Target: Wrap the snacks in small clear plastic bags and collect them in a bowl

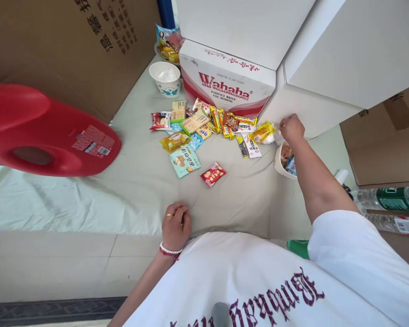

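My right hand (292, 129) is at the right of the snack pile, fingers pinched together. A clear, whitish packet (274, 137) lies against its fingertips, beside a yellow snack wrapper (263, 132); whether the fingers grip anything is hidden. Just below that hand stands a white paper cup (282, 169) holding wrapped snacks, partly covered by my forearm. My left hand (176, 223) rests loosely curled at the near edge of the cloth, with nothing visible in it. In front of it lie a small red packet (213, 174) and a pale green packet (185, 161).
A white Wahaha water carton (228, 84) stands behind several snacks, including a wafer pack (195, 121). Left of it is another paper cup (165, 80). A large red jug (54, 136) stands at left. Plastic bottles (393, 199) lie at right near a cardboard box (388, 136).
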Motion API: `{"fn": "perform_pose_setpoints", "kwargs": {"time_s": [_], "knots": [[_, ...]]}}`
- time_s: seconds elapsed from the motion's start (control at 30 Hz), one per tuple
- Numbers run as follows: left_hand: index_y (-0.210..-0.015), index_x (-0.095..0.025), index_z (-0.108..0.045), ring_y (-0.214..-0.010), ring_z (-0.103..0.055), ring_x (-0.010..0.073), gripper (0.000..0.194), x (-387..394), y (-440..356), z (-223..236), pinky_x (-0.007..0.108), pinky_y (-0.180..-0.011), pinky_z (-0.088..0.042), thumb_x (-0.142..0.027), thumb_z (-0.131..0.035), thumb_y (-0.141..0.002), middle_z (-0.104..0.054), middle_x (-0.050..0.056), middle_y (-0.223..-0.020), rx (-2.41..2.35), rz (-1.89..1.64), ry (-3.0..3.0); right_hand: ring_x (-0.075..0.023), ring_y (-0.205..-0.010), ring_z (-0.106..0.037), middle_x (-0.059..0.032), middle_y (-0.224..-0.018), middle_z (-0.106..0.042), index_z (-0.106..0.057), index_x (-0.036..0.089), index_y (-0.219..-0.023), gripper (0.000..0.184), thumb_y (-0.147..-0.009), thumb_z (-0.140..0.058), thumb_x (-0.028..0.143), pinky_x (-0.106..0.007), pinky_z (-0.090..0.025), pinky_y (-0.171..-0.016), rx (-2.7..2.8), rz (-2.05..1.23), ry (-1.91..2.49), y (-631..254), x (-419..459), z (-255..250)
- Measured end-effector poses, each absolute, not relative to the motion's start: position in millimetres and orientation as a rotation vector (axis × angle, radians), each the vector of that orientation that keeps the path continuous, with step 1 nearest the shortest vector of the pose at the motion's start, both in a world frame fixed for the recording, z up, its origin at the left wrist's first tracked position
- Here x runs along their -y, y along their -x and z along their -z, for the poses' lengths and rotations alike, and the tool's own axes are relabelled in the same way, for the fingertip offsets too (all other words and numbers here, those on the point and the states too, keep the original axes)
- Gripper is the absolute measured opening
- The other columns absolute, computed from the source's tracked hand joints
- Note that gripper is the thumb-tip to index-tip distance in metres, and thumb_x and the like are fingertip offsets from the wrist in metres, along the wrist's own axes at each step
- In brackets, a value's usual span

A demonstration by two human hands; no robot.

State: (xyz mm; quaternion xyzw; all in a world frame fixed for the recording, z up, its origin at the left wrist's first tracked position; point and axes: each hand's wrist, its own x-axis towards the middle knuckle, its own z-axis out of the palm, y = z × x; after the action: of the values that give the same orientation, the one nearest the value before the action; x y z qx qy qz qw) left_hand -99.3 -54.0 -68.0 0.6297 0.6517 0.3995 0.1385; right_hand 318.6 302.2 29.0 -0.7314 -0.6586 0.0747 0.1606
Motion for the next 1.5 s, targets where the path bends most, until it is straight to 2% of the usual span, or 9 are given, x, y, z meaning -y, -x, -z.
{"fn": "perform_pose_setpoints", "kwargs": {"time_s": [0.2, 0.33, 0.5, 0.63, 0.87, 1.0, 1.17, 1.3, 1.5], "knots": [[-0.086, -0.019, -0.068, -0.084, -0.066, 0.0177, 0.017, 53, 102, 62, 0.030, -0.075, -0.053, -0.011, -0.053, -0.089, -0.067, 0.007, -0.095, -1.792, -1.247, -1.778, -0.0216, -0.085, -0.052, -0.0058, -0.095, -0.062, -0.068, 0.030, -0.078, 0.025, -0.081, -0.079, 0.052, -0.042, -0.048, -0.081, 1.706, -0.263, 1.685, -336, -256, -66], [-0.090, -0.020, -0.066, -0.078, -0.064, 0.0162, 0.013, 38, 85, 43, 0.028, -0.070, -0.051, -0.020, -0.054, -0.094, -0.065, 0.004, -0.087, -1.565, -1.202, -1.569, -0.0148, -0.068, -0.056, -0.0024, -0.087, -0.064, -0.069, 0.026, -0.092, 0.024, -0.082, -0.080, 0.045, -0.032, -0.048, -0.062, 1.505, -0.881, 1.349, -304, -161, -65], [-0.101, -0.020, -0.063, -0.090, -0.064, 0.0170, 0.014, 4, 35, 14, 0.027, -0.069, -0.054, -0.031, -0.056, -0.097, -0.064, 0.007, -0.100, -1.372, -1.236, -1.395, -0.0208, -0.103, -0.064, -0.0065, -0.115, -0.067, -0.072, 0.027, -0.093, 0.010, -0.088, -0.075, 0.035, -0.033, -0.052, -0.080, 1.575, -1.088, 1.092, -252, -57, -22], [-0.102, -0.021, -0.065, -0.107, -0.060, 0.0216, 0.010, -8, 9, -6, 0.040, -0.095, -0.052, -0.023, -0.059, -0.095, -0.063, 0.009, -0.108, -1.340, -1.574, -1.744, -0.0218, -0.108, -0.064, -0.0086, -0.126, -0.063, -0.074, 0.027, -0.096, 0.008, -0.094, -0.069, 0.032, -0.037, -0.053, -0.088, 1.644, -1.117, 1.139, -241, -29, -6], [-0.125, -0.022, -0.067, -0.100, -0.063, 0.0216, 0.035, -15, -13, -2, 0.036, -0.084, -0.055, -0.038, -0.064, -0.094, -0.067, 0.012, -0.115, -1.085, -1.143, -1.740, -0.0241, -0.118, -0.062, -0.0066, -0.132, -0.056, -0.078, 0.033, -0.098, 0.010, -0.093, -0.070, 0.034, -0.044, -0.052, -0.102, 1.702, -1.248, 0.975, -243, -27, -17], [-0.098, -0.023, -0.076, -0.097, -0.064, 0.0230, 0.021, -18, -18, 12, 0.040, -0.092, -0.050, -0.042, -0.070, -0.090, -0.071, 0.007, -0.096, -1.069, -1.070, -1.651, -0.0240, -0.117, -0.062, -0.0068, -0.128, -0.058, -0.078, 0.032, -0.094, 0.009, -0.091, -0.073, 0.038, -0.043, -0.053, -0.101, 1.641, -1.282, 0.954, -236, -27, -15], [-0.089, -0.020, -0.069, -0.083, -0.061, 0.0185, 0.029, -16, -15, 13, 0.033, -0.080, -0.048, -0.046, -0.059, -0.096, -0.069, 0.005, -0.087, -1.078, -1.048, -1.451, -0.0235, -0.122, -0.060, -0.0073, -0.129, -0.063, -0.072, 0.030, -0.101, 0.019, -0.089, -0.074, 0.045, -0.041, -0.050, -0.102, 1.499, -1.445, 0.989, -230, -25, -10], [-0.090, -0.020, -0.060, -0.078, -0.058, 0.0161, 0.034, -14, -17, 12, 0.031, -0.077, -0.047, -0.053, -0.055, -0.097, -0.065, 0.002, -0.084, -1.083, -1.087, -1.338, -0.0223, -0.109, -0.065, -0.0056, -0.123, -0.068, -0.056, 0.033, -0.135, 0.071, -0.073, -0.087, 0.051, -0.036, -0.052, -0.092, 1.346, -1.717, 1.020, -218, -27, -2], [-0.088, -0.024, -0.047, -0.062, -0.053, 0.0129, 0.042, -24, -13, 28, 0.028, -0.065, -0.047, -0.063, -0.060, -0.092, -0.052, -0.005, -0.070, -1.142, -1.331, -0.849, -0.0137, -0.073, -0.059, 0.0012, -0.079, -0.067, -0.070, 0.021, -0.089, 0.031, -0.079, -0.083, 0.048, -0.027, -0.049, -0.072, 1.230, -1.618, 1.230, -212, -29, 10]]}}
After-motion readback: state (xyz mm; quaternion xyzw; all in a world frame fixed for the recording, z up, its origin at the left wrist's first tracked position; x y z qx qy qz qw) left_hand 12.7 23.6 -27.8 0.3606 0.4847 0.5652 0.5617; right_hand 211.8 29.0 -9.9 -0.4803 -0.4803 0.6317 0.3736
